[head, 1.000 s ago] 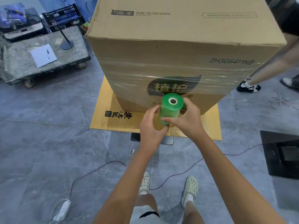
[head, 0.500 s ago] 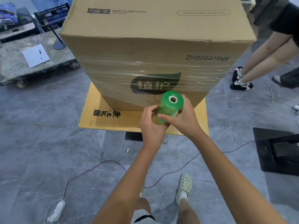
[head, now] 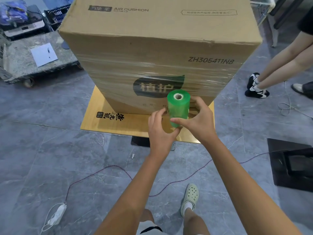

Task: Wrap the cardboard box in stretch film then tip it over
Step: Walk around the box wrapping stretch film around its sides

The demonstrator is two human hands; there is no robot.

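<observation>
Just before the tall brown cardboard box (head: 152, 53) on its flat yellow cardboard sheet (head: 101, 122), my left hand (head: 160, 131) and right hand (head: 196, 122) curl fingers round the upright green stretch-film roll (head: 178, 107), which I judge light and slick. The box looks bulky; I'd push at its top edge.

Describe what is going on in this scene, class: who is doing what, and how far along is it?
A person grips an upright green roll of stretch film in the left hand and right hand, just in front of a large cardboard box. The box stands upright on a flat cardboard sheet. A band of clear film already wraps its middle; the top strip looks bare. It is not yet tipped over.
</observation>
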